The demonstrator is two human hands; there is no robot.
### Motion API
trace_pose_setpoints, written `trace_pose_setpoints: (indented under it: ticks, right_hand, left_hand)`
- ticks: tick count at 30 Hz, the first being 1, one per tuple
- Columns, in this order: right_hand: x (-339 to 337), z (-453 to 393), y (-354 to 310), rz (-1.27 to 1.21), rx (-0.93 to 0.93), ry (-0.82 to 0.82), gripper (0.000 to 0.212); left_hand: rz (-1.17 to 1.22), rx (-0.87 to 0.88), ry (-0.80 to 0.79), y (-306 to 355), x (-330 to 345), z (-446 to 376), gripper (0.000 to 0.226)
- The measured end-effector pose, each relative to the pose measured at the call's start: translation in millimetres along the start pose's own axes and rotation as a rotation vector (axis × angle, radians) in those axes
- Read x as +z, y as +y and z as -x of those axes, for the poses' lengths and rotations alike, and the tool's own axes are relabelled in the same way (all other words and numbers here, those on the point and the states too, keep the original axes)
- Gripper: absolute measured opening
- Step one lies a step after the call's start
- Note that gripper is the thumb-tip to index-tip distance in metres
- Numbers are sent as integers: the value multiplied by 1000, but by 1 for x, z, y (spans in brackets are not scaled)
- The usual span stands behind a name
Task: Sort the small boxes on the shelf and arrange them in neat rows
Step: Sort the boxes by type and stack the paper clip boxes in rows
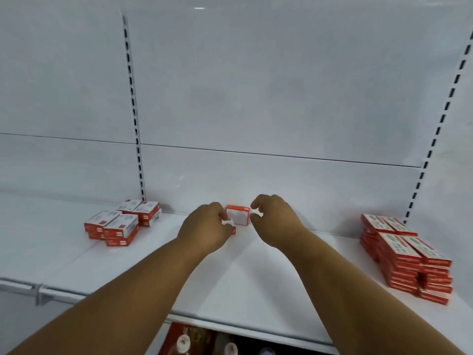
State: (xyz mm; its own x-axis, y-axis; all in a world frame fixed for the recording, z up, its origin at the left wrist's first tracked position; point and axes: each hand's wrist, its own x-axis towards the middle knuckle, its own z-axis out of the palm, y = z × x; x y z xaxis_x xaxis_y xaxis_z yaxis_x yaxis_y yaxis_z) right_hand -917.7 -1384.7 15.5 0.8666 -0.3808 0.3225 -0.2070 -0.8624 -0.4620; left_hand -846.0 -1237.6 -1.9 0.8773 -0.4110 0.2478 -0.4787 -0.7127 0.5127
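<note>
One small box (238, 214), red-edged with a white face, stands upright near the back of the white shelf (256, 290), about mid-width. A second one (233, 230) peeks out low and just left of it, mostly hidden. Off to the left, a low, loose cluster of red-and-white boxes (122, 222) lies flat, slightly askew. Far right, a taller stack (407, 260) sits in tidy layers, several deep.

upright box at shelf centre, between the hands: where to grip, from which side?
Probably pinch the upright box across its two short side edges, coming from the front. It stands on edge near the back panel, broad face forward. The right hand hovers beside one edge.
</note>
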Motion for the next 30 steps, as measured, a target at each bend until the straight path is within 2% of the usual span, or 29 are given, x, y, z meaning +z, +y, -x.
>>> trace_pose_setpoints:
  ticks: [3, 5, 8, 12, 14, 16, 23, 25, 27, 30]
  right_hand:
    - [28, -27, -7, 75, 72, -136, 45]
    - [45, -38, -7, 127, 135, -180, 51]
    - [62, -43, -8, 124, 207, -105, 47]
    - [63, -43, -1, 61, 178, 62, 23]
    - [62, -37, 1, -26, 217, 40, 30]
    - [62, -32, 2, -77, 261, 7, 36]
    - [60, -29, 4, 103, 88, -150, 30]
    - [61, -29, 5, 62, -3, -43, 34]
    - [57, -29, 5, -9, -93, 176, 38]
    - [53, -28, -1, -17, -175, 378, 61]
  left_hand:
    - [-101, 38, -73, -27, -3, -26, 60]
    - [-182, 88, -137, -40, 3, -39, 72]
    - [-210, 171, -164, -54, 15, -50, 64]
    - [-5, 211, -102, -62, 19, -55, 56]
    - [129, 215, -112, -62, 18, -55, 36]
    - [245, 209, -104, -62, 17, -54, 28]
    - [496, 177, 53, -66, 14, -60, 42]
    - [537, 168, 99, -67, 11, -59, 44]
    - [581, 136, 122, -66, 8, -56, 46]
    - [652, 86, 179, -66, 3, -51, 48]
